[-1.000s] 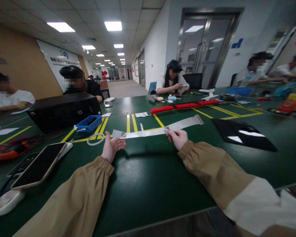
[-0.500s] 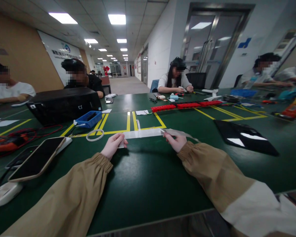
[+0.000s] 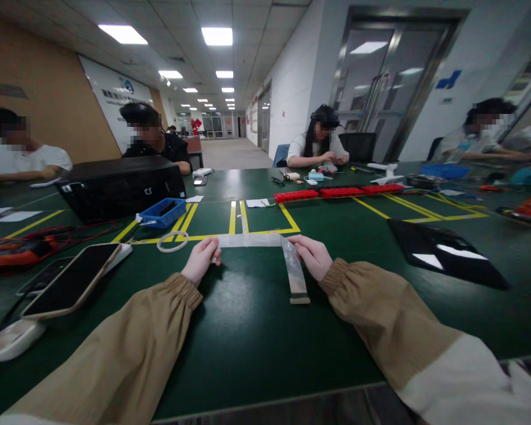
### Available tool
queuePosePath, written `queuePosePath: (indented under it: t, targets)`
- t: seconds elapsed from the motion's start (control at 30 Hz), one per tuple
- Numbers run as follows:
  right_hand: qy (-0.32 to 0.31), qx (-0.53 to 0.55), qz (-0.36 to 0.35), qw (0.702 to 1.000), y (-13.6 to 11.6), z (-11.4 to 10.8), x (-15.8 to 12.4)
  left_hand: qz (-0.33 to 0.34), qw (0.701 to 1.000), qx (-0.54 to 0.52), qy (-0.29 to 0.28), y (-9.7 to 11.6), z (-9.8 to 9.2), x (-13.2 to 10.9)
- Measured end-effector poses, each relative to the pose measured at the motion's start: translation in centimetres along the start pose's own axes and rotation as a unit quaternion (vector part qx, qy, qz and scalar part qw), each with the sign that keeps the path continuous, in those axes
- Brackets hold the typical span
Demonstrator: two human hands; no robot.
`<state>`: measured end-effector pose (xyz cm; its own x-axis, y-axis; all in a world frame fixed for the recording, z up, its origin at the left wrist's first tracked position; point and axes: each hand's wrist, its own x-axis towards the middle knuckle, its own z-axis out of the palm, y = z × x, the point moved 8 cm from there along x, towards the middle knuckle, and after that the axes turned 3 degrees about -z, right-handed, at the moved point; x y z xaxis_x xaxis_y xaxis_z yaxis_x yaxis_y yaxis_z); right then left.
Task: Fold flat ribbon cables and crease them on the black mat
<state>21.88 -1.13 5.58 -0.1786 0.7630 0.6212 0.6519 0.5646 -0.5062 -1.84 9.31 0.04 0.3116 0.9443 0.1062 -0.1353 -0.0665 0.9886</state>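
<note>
A flat ribbon cable (image 3: 261, 239), whitish and finely lined, stretches level between my two hands above the green table. Its left end is pinched in the closed fingers of my left hand (image 3: 202, 260). My right hand (image 3: 313, 255) grips it near the right side, thumb and fingers closed. From there a shiny grey tail of the cable hangs toward me, ending in a narrow connector strip (image 3: 300, 299). A thin pale strip (image 3: 243, 224) sticks up from the cable's middle. To the left of my left hand lies a white ring (image 3: 173, 241), like a tape roll.
A phone (image 3: 73, 277), a white mouse (image 3: 13, 340) and an orange meter (image 3: 15, 255) lie left. Farther back are a blue tray (image 3: 161, 213), a black case (image 3: 124, 188) and red strips (image 3: 340, 192). A black panel (image 3: 445, 254) lies right. Several people sit around the table.
The cable's grey tail, which trailed to the right over my right hand, now hangs down between my hands. My right hand has shifted slightly; my left still holds its end.
</note>
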Motion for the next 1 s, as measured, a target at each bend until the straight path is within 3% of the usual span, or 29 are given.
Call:
queuePosePath:
  t: [0.07, 0.4, 0.5, 0.57, 0.67, 0.77, 0.87, 1.0]
  targets:
    - [-0.014, 0.017, 0.024, 0.999, 0.4, 0.2, -0.1, -0.001, 1.000, -0.002, 0.001, 0.0, 0.0, 0.0]
    - [0.033, 0.047, 0.068, 0.996, 1.7, 0.3, -0.1, 0.004, 1.000, 0.024, -0.015, 0.0, 0.5, 0.1]
    - [0.034, 0.021, 0.054, 0.998, 1.5, 0.3, 0.0, 0.040, 0.993, 0.112, -0.001, 0.8, 0.5, -0.4]
    - [0.039, 0.011, 0.050, 0.998, 1.4, 0.1, 0.1, 0.122, 0.960, 0.251, -0.018, 2.2, 1.5, -1.2]
    - [0.037, 0.002, 0.050, 0.998, 1.4, 0.1, 0.2, 0.252, 0.856, 0.445, -0.075, 3.6, 4.1, -2.9]
    - [0.031, -0.002, 0.057, 0.998, 1.5, 0.1, 0.1, 0.316, 0.770, 0.548, -0.085, 3.8, 5.7, -4.1]
    - [0.018, 0.005, 0.066, 0.998, 1.6, 0.2, 0.1, 0.353, 0.715, 0.600, -0.062, 3.9, 6.2, -4.5]
    - [0.006, -0.001, 0.064, 0.998, 1.5, 0.4, 0.1, 0.374, 0.667, 0.641, -0.056, 3.7, 6.4, -4.8]
